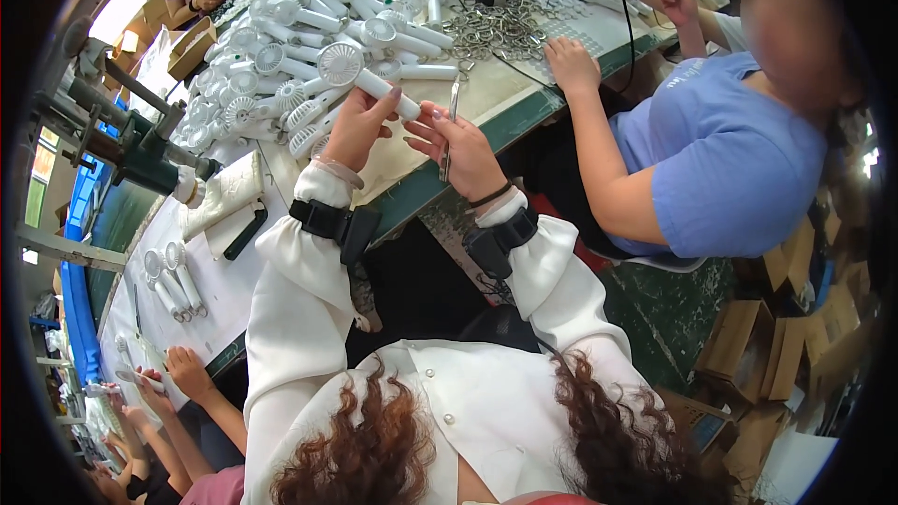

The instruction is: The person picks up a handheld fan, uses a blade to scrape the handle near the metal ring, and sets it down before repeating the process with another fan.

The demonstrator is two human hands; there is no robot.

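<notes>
Stretching diagonally beneath everything, a green-edged worktop (pixel 491 98) with a pale, smooth covering carries a broad pile of white fans (pixel 269 58), their round slatted heads and straight handles jumbled together. At the far side of this pile, toward the right, sits a heap of metal rings (pixel 496 33), shiny and tangled. The person's left hand (pixel 355 124) is closed, thumb and fingers wrapped about the handle of one handheld fan (pixel 340 65). The right hand (pixel 460 148) is half open, its fingers somewhat spread and bent toward the lower end of that handle; whether they touch it, I cannot tell. A slim metal tool (pixel 454 110) is tucked in this hand. The held fan is raised over the near edge of the pile. Its long axis slants: the head points to the upper left, away from the person, and the handle runs down to the right, toward the right hand. It is glossy white plastic, a disc of fine radiating ribs on a smooth cylinder. The silvery tool, narrow and tapering, stands nearly upright.
</notes>
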